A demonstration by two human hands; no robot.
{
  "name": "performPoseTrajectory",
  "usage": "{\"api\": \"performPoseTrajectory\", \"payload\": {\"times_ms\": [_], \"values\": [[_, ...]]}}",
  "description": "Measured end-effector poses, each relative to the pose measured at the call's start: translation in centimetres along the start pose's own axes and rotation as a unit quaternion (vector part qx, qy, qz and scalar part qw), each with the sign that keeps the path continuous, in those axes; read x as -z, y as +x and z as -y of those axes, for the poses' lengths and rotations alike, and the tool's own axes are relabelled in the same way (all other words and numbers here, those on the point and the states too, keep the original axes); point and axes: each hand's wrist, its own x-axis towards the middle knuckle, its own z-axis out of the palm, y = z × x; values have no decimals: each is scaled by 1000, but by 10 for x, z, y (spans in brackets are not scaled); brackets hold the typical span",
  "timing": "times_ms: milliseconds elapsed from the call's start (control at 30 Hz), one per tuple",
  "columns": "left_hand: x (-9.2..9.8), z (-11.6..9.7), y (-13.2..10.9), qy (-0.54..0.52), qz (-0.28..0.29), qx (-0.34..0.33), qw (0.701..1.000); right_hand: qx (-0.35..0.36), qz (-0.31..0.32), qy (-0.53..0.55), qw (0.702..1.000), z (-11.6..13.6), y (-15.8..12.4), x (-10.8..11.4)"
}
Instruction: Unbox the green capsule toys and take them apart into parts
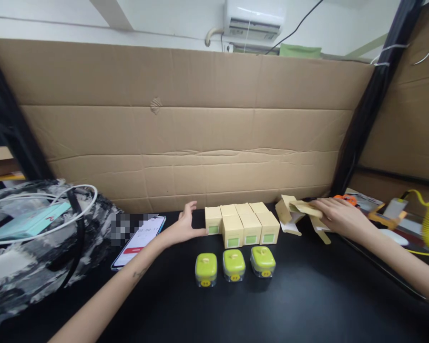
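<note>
Forearms (128,278) stretch forward from both sides over the black worktop (307,305). The left hand (188,226) is spread wide, fingers raised and curved, its thumb standing apart and pointing right, just beside the leftmost of seven pale yellow cartons (249,227). The right hand (331,214) lies palm down over opened cardboard packaging (286,209), fingers bent; with the fingertips poorly seen, I cannot tell whether it grips a flap. White lining shows inside the opened packaging. The seven cartons stand close together in two rows, tops closed, contents hidden. In front of them, three clear containers (234,265) sit in a line, each under a green lid.
</note>
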Motion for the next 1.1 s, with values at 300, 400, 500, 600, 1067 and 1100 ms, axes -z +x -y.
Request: {"api": "performPoseTrajectory", "payload": {"times_ms": [300, 400, 500, 600, 1067, 1100], "values": [[-35, 21, 6, -75, 6, -46, 996, -8, 43, 118, 992, 28, 17, 24], [-34, 17, 5, -78, -6, -55, 995, 59, 66, 246, 965, 82, 52, 44], [-22, 0, 0, -51, -28, -79, 995, 114, 49, 317, 940, 140, 86, 57], [-7, -32, -10, -17, -35, -127, 991, 113, 1, 326, 939, 181, 107, 59], [-14, -84, -39, 81, 81, -190, 975, 46, 49, 435, 898, 182, 89, 57], [-14, -84, -38, 94, 79, -192, 974, 41, 41, 434, 899, 184, 89, 55]]}}
